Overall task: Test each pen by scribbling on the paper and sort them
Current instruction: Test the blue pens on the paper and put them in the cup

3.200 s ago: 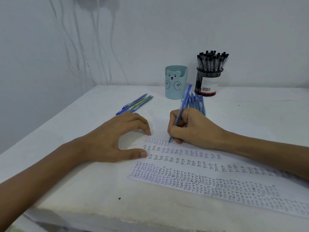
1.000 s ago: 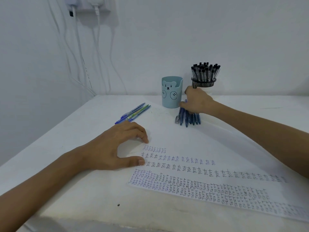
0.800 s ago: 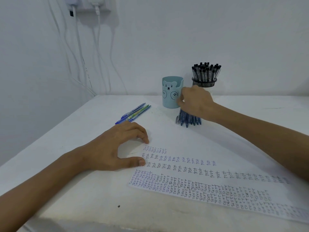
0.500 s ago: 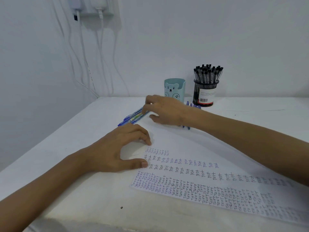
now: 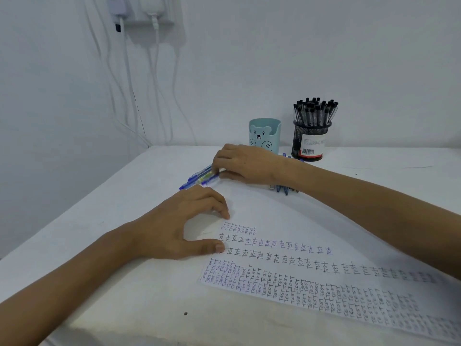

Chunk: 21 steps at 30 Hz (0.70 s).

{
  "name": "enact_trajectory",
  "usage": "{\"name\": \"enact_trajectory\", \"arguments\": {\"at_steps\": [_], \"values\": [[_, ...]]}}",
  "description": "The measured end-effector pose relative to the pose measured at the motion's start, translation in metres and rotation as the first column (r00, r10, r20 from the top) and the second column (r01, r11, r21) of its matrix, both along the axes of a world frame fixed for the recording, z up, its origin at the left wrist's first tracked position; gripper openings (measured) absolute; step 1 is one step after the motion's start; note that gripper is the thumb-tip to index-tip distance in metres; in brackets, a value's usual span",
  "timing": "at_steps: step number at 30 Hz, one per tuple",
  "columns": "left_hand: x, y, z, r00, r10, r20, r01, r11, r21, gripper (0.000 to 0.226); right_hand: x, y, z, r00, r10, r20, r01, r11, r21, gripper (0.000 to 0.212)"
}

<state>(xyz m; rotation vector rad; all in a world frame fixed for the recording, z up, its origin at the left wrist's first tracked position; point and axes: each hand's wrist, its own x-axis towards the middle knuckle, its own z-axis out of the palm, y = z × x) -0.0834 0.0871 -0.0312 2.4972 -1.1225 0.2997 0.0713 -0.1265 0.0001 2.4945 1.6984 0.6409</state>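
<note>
— What are the fingers doing?
— The right hand [image 5: 245, 163] is laying curled fingers [image 5: 216, 169] on the ends of the loose pens [image 5: 199, 177] left of the bear cup [image 5: 265, 134]. I cannot tell whether one is pinched. The left hand [image 5: 179, 226] is pressing spread fingertips on the paper [image 5: 324, 270], gripping nothing.
— Which step?
— Probably picking a pen to test. It then needs carrying to the blank paper above the scribbles.
— Room?
— The desk [image 5: 112, 208] is lying open leftward; the blue pen pile [image 5: 283, 189] is sitting under the forearm.

Two chargers [image 5: 152, 5] are plugged into a wall socket [image 5: 172, 20] at upper left (white cables [image 5: 156, 36] trail down the wall). A dark speck [image 5: 185, 313] marks the white table [image 5: 119, 203].
</note>
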Motion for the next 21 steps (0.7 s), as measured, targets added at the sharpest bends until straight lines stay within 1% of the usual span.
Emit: {"name": "enact_trajectory", "arguments": {"at_steps": [3, 5, 8, 9, 10, 12, 15, 17, 19, 21], "values": [[0.0, 0.0, 0.0, 1.0, 0.003, 0.003, -0.003, 1.0, -0.006, 0.045, -0.01, -0.002, -0.001, 0.99, -0.023, -0.141, 0.047, 0.984, 0.173, 0.024], [0.0, 0.0, 0.001, 1.0, 0.001, 0.004, -0.001, 1.0, -0.007, 0.045, -0.02, -0.005, -0.001, 0.976, -0.054, -0.213, 0.117, 0.949, 0.294, 0.025], [0.0, 0.0, 0.001, 1.0, -0.006, 0.005, 0.006, 1.0, -0.006, 0.045, -0.028, -0.006, 0.0, 0.943, -0.114, -0.313, 0.254, 0.853, 0.457, 0.055], [0.0, 0.0, 0.001, 1.0, -0.007, 0.003, 0.007, 1.0, -0.006, 0.044, -0.03, -0.006, 0.0, 0.94, -0.124, -0.319, 0.277, 0.822, 0.497, 0.058], [0.0, 0.0, 0.001, 1.0, -0.007, 0.004, 0.007, 1.0, -0.006, 0.044, -0.031, -0.006, 0.0, 0.938, -0.123, -0.323, 0.287, 0.799, 0.528, 0.057], [0.0, 0.0, 0.001, 1.0, -0.007, 0.009, 0.007, 1.0, -0.003, 0.043, -0.036, -0.009, 0.002, 0.933, -0.083, -0.35, 0.283, 0.769, 0.573, 0.049], [0.0, -0.001, 0.001, 1.0, -0.009, 0.013, 0.009, 1.0, -0.001, 0.043, -0.045, -0.012, 0.007, 0.903, -0.006, -0.429, 0.286, 0.754, 0.592, 0.051], [0.0, -0.001, 0.002, 1.0, -0.009, 0.013, 0.009, 1.0, 0.0, 0.043, -0.05, -0.015, 0.012, 0.876, 0.023, -0.482, 0.313, 0.733, 0.604, 0.047], [0.0, -0.001, 0.002, 1.0, -0.011, 0.017, 0.011, 1.0, 0.0, 0.043, -0.053, -0.021, 0.014, 0.842, 0.059, -0.536, 0.354, 0.688, 0.633, 0.041], [-0.001, -0.001, 0.002, 1.0, -0.012, 0.018, 0.012, 1.0, -0.002, 0.043, -0.059, -0.028, 0.014, 0.805, 0.094, -0.586, 0.407, 0.632, 0.66, 0.045]]}}
